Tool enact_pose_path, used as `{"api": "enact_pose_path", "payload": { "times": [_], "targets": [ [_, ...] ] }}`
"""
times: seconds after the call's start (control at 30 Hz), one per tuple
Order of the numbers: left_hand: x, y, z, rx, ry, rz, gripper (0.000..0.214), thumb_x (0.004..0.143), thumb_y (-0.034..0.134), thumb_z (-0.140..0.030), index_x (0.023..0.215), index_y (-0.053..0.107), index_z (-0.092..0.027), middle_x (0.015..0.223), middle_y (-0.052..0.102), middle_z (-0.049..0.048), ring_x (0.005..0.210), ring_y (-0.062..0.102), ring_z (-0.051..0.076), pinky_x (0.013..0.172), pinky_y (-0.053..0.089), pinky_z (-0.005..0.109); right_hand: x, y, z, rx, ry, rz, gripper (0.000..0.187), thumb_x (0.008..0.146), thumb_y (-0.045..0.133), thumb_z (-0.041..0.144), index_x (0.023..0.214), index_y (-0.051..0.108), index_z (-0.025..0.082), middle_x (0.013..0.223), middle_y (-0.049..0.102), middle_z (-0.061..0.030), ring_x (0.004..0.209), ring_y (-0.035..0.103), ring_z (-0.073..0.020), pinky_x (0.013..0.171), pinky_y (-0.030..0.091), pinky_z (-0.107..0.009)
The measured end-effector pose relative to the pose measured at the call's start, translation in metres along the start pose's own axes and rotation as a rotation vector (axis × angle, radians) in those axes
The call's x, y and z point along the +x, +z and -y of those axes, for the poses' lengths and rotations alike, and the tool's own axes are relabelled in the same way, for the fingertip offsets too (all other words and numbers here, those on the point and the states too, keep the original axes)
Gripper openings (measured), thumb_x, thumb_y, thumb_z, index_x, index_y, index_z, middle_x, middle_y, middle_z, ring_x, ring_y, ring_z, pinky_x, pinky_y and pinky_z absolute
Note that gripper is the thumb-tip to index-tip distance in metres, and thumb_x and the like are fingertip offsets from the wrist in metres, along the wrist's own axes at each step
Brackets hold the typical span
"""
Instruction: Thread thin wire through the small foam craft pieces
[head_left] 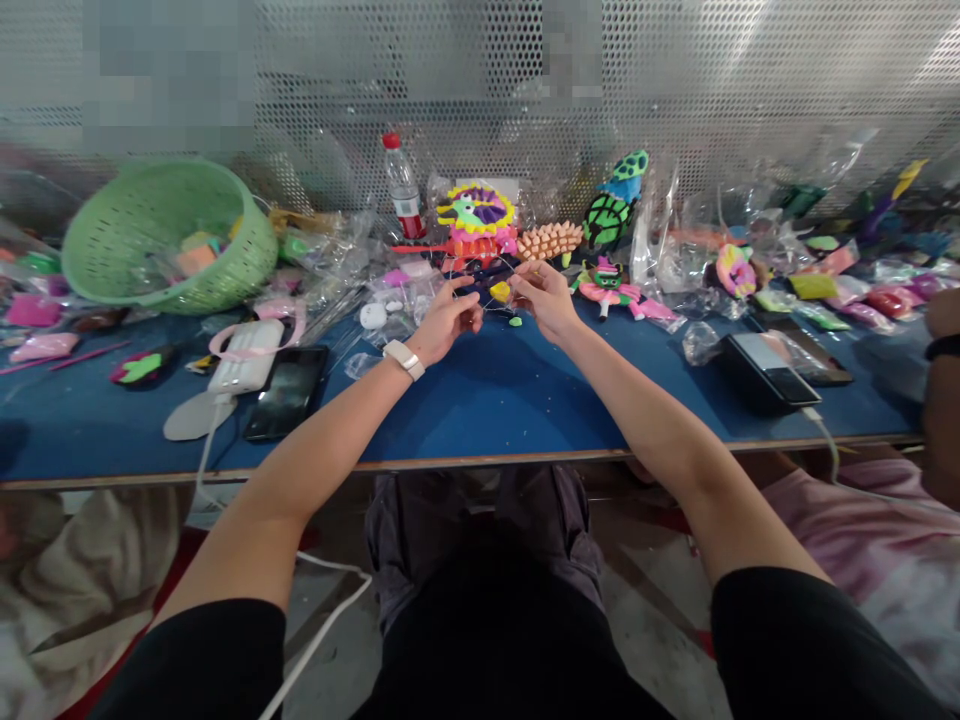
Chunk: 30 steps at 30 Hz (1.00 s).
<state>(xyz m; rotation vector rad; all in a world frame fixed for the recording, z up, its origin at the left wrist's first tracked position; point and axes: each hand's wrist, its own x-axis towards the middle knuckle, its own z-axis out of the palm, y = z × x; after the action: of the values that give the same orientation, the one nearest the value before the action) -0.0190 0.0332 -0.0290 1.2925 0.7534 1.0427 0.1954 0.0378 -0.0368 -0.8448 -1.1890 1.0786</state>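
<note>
Black shirt fabric (487, 640) is seen nearest, below the blue desk (495, 415). A yellow piece (499, 291) is framed between the left hand (452, 318) and the right hand (547, 300), nearer the right; fingers are bent on both, but whether either is clamped on anything cannot be told. In the green basket (256, 245), an orange block (196, 260) is held among coloured pieces. Behind, a red-capped bottle (405, 190) is set near a yellow-edged figure (480, 208). Left space is taken up by a dark phone (287, 393) and white power bank (249, 357), right space by a black device (769, 372).
</note>
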Motion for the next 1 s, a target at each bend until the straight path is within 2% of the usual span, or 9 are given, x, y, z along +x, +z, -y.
{"api": "enact_pose_path", "payload": {
  "times": [0.1, 0.47, 0.67, 0.8, 0.9, 1.0],
  "targets": [
    [0.0006, -0.0002, 0.0024, 0.024, 0.002, -0.021, 0.042, 0.096, 0.082, -0.037, 0.127, 0.055, -0.025, 0.072, 0.065, -0.0047, 0.062, 0.065, 0.016, 0.066, 0.052, 0.033, -0.0006, -0.0003, -0.0004, 0.019, 0.000, 0.011, 0.047, 0.083, 0.098, 0.055, 0.095, 0.060, 0.029, 0.088, 0.074, 0.0037, 0.076, 0.072, -0.0133, 0.070, 0.063, -0.029],
    [0.0018, -0.0025, 0.0093, 0.182, 0.058, -0.042, 0.058, 0.091, 0.091, -0.052, 0.130, 0.055, -0.028, 0.081, 0.073, -0.0003, 0.067, 0.071, 0.019, 0.070, 0.055, 0.036, 0.0013, -0.0018, -0.0007, 0.150, 0.167, -0.036, 0.037, 0.084, 0.095, 0.038, 0.088, 0.060, 0.027, 0.095, 0.078, 0.0019, 0.083, 0.076, -0.0130, 0.074, 0.063, -0.026],
    [-0.0005, -0.0026, 0.0059, 0.203, 0.045, -0.023, 0.049, 0.098, 0.083, -0.057, 0.127, 0.056, -0.029, 0.084, 0.073, 0.0013, 0.069, 0.073, 0.021, 0.073, 0.056, 0.039, 0.0015, -0.0023, -0.0001, 0.052, 0.070, -0.023, 0.042, 0.082, 0.098, 0.042, 0.092, 0.059, 0.028, 0.092, 0.076, 0.0016, 0.080, 0.076, -0.0156, 0.076, 0.065, -0.032],
    [-0.0012, -0.0010, 0.0049, 0.207, 0.068, -0.005, 0.055, 0.093, 0.089, -0.052, 0.129, 0.055, -0.028, 0.086, 0.075, 0.0021, 0.069, 0.075, 0.021, 0.071, 0.057, 0.038, 0.0013, -0.0012, -0.0009, 0.020, 0.026, -0.056, 0.047, 0.078, 0.100, 0.046, 0.093, 0.059, 0.029, 0.087, 0.076, 0.0026, 0.078, 0.076, -0.0167, 0.075, 0.065, -0.033],
    [-0.0020, 0.0014, 0.0042, 0.227, 0.108, 0.003, 0.060, 0.086, 0.095, -0.039, 0.129, 0.055, -0.026, 0.086, 0.076, 0.0017, 0.070, 0.075, 0.020, 0.070, 0.058, 0.035, 0.0010, -0.0006, -0.0012, 0.023, 0.013, -0.077, 0.051, 0.075, 0.102, 0.048, 0.094, 0.059, 0.029, 0.085, 0.078, 0.0027, 0.077, 0.078, -0.0173, 0.073, 0.066, -0.033],
    [-0.0026, 0.0032, 0.0033, 0.244, 0.132, -0.008, 0.058, 0.085, 0.094, -0.028, 0.127, 0.055, -0.024, 0.086, 0.077, 0.0004, 0.068, 0.075, 0.017, 0.071, 0.060, 0.033, 0.0007, -0.0006, -0.0006, 0.013, 0.020, -0.086, 0.051, 0.076, 0.102, 0.050, 0.094, 0.059, 0.029, 0.084, 0.078, 0.0026, 0.076, 0.079, -0.0180, 0.072, 0.066, -0.033]
  ]
}}
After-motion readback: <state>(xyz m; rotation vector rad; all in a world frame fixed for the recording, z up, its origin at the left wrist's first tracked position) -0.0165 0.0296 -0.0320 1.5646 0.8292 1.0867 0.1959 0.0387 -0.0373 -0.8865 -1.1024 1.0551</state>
